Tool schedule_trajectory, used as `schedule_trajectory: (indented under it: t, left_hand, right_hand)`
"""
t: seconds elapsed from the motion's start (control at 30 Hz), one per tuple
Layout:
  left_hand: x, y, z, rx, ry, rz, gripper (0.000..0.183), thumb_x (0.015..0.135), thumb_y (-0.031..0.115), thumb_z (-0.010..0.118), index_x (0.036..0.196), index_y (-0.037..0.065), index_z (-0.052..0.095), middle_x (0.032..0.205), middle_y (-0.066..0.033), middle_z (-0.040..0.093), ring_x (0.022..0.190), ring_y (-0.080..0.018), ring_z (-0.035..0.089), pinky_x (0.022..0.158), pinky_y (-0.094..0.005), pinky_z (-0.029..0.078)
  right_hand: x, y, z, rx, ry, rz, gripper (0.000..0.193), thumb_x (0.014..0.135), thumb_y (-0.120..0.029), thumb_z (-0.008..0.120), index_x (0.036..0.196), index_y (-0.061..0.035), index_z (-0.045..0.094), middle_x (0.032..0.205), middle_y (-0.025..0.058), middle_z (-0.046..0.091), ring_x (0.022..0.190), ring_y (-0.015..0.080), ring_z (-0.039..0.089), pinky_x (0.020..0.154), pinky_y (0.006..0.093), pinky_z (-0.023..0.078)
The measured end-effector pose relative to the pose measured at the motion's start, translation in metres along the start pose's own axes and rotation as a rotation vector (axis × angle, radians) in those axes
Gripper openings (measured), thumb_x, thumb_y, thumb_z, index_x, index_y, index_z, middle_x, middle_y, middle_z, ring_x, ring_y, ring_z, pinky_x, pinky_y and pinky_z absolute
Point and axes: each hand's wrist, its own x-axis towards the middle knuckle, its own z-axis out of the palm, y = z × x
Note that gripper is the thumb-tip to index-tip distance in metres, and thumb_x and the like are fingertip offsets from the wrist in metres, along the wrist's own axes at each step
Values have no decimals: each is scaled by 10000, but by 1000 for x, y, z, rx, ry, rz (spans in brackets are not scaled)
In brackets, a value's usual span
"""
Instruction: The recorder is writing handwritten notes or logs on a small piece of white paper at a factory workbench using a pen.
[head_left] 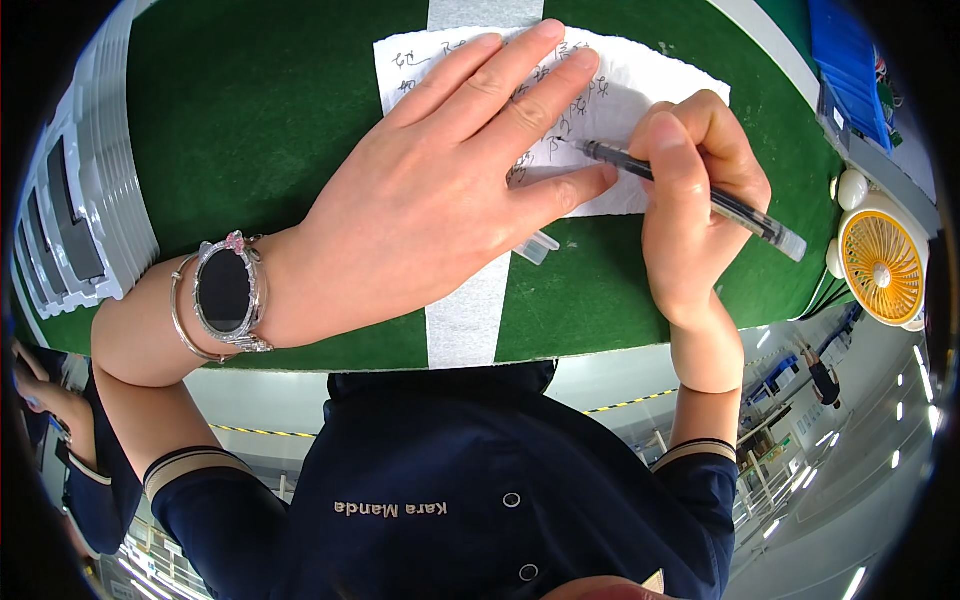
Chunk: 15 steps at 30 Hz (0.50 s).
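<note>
A torn white sheet of paper point(650, 80) with handwriting lies on the green table mat point(240, 110). My left hand point(450, 170) rests flat across the paper, fingers spread, covering part of the writing. Between the fingers of my right hand point(695, 180) is a dark, see-through pen point(755, 222), its tip at the paper beside the written marks. A clear pen cap point(537, 247) lies on the mat below the paper, partly hidden by my left hand. A watch point(224, 290) and a silver bangle circle my left wrist.
Stacked white plastic trays point(100, 160) with dark slots stand at the left edge. A small white fan point(882, 265) with orange blades sits at the right, below blue bins point(850, 70). A pale strip point(465, 315) runs across the mat. Another person's arm point(75, 420) shows at lower left.
</note>
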Motion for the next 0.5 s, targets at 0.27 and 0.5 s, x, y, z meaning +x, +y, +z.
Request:
schedule_trajectory:
  t: [0.27,0.5]
  left_hand:
    - [-1,0,0,18,-5,4,272,750,166,635,1016,172,690,1293,-175,502,1285,-340,414,1062,-443,339]
    - [0,-1,-1,15,-23,5,275,746,164,637,1015,183,693,1285,-170,509,1281,-337,419,1060,-440,342]
  right_hand:
    - [0,4,-1,159,17,8,238,913,-101,587,699,-34,510,636,-47,501,584,15,388,521,189,312]
    - [0,-1,1,22,11,22,245,910,-111,600,696,-36,509,618,-50,492,574,12,381,507,193,302]
